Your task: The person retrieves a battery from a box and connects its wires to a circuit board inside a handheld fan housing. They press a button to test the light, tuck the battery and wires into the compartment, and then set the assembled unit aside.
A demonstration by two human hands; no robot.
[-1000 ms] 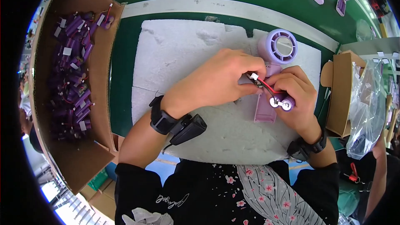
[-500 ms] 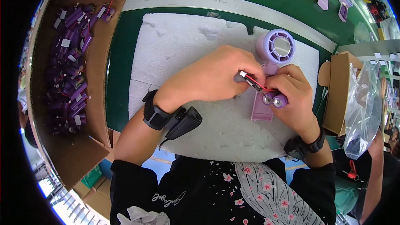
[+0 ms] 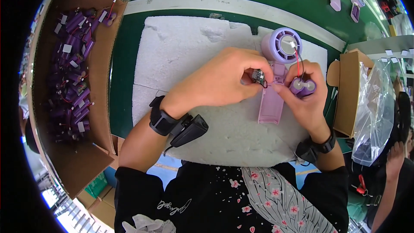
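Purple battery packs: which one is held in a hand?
The two-cell pack in the right hand; the loose packs lie unheld in the cardboard box at left.

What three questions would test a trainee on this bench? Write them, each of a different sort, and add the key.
1. Which hand holds the two-cell purple battery pack?
2. True or false: in the head view, the lilac fan head appears above the pink handle shell.
3. Fill the gap: the open cardboard box of loose battery packs stands to the ____ of the white foam board.

Key:
1. The right hand.
2. True.
3. Left.
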